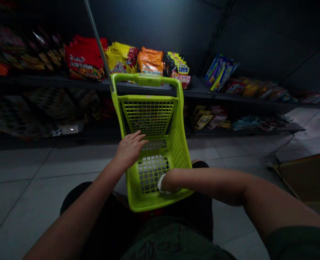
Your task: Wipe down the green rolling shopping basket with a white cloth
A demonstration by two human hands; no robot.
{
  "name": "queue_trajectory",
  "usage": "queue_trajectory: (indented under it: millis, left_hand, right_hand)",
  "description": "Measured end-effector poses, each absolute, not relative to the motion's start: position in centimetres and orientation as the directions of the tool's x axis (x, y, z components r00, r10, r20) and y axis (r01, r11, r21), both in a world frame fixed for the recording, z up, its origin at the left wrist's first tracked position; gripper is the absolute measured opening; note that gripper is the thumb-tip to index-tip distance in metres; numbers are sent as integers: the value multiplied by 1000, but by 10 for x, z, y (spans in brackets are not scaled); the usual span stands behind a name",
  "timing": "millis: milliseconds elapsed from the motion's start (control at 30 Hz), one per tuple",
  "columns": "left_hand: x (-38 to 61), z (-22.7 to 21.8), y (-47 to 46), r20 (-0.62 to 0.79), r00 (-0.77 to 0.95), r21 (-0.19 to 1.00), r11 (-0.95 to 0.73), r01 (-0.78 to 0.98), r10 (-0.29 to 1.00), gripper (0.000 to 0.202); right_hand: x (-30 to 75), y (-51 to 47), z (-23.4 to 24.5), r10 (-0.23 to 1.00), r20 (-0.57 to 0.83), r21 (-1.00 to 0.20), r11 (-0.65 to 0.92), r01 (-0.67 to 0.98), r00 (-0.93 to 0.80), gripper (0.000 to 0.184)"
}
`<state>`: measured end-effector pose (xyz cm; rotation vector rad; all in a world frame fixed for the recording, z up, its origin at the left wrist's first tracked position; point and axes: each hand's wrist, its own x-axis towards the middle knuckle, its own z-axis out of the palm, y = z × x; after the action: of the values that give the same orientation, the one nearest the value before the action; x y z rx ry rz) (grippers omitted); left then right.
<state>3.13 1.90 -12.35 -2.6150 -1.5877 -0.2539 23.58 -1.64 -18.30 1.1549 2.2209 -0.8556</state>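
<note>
A lime-green plastic shopping basket point(179, 155) with mesh walls stands tilted up in front of me, and a silver metal pole point(99, 45) rises from its far left corner. My left hand point(130, 150) rests on the basket's near left rim with fingers spread. My right forearm lies across the near part of the basket. My right hand point(168, 183) is mostly hidden at the basket's mesh, so I cannot see its fingers. A white band or cloth point(161, 184) shows at that wrist.
Dark metal shelves point(200, 92) run behind the basket, holding red, yellow and orange snack packets and other bright packs. Grey floor tiles point(38, 169) spread around. A brown cardboard sheet point(303, 178) and dark cables point(280, 151) lie at the right.
</note>
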Motion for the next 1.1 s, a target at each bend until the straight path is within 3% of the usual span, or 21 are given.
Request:
queue_trajectory:
  millis: [100,167,267,333,467,533,633,733,833,933,1000,1100]
  left_hand:
    - [25,-121,21,185,471,50,-487,872,862,44]
    - [20,-119,22,143,515,107,-531,841,845,42]
    - [16,-117,23,16,598,185,-591,786,801,31]
    - [16,-116,24,-61,639,238,-611,755,767,27]
    - [19,-114,26,-91,670,322,-614,720,737,25]
    - [21,-113,26,-66,659,327,-608,724,749,26]
    - [21,-112,24,-14,581,302,-551,778,813,33]
    - [18,-113,17,33,444,261,-437,861,895,44]
    - [13,-118,9,82,385,238,-393,888,919,41]
    - [9,-118,5,83,430,267,-436,859,899,28]
    - [11,-110,4,75,454,327,-452,830,888,33]
    - [27,-83,-6,61,464,548,-418,725,884,43]
  right_hand:
    - [255,-14,-141,300,-663,-398,634,663,-686,32]
    - [277,-14,-118,300,-532,-388,744,543,-792,32]
    - [311,8,-93,293,-301,-265,888,375,-908,26]
    - [323,47,-80,363,-199,-157,905,395,-911,17]
    - [320,144,-60,697,85,22,713,701,-712,17]
    - [314,167,-62,767,230,-13,618,786,-599,19]
    - [310,148,-88,805,353,-199,563,802,-477,16]
    - [314,85,-125,856,390,-407,491,770,-339,19]
    - [320,25,-146,883,363,-480,452,752,-298,27]
    - [319,5,-136,884,316,-481,463,745,-346,28]
    - [313,14,-119,889,283,-432,453,780,-360,22]
    - [301,38,-101,902,273,-281,407,869,-334,11]
